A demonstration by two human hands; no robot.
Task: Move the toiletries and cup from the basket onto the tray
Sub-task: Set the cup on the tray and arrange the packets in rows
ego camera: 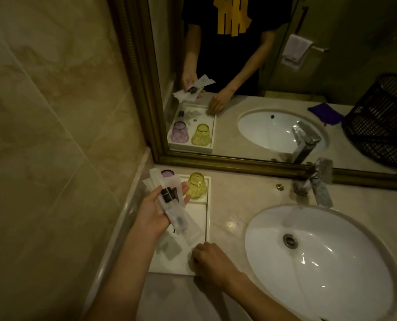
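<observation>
A white tray lies on the counter left of the sink. At its far end stand a yellow cup upside down and a purple cup, partly hidden. My left hand hovers over the tray, holding several white toiletry packets with black labels. My right hand rests on the tray's near right corner, fingers curled on a flat packet lying there. Small grey sachets lie on the tray's near part. The black basket shows only in the mirror, on the right of the counter.
A white oval sink takes up the right of the counter, with a chrome tap behind it. A framed mirror runs along the back. A tiled wall closes the left side. The mirror shows a purple cloth.
</observation>
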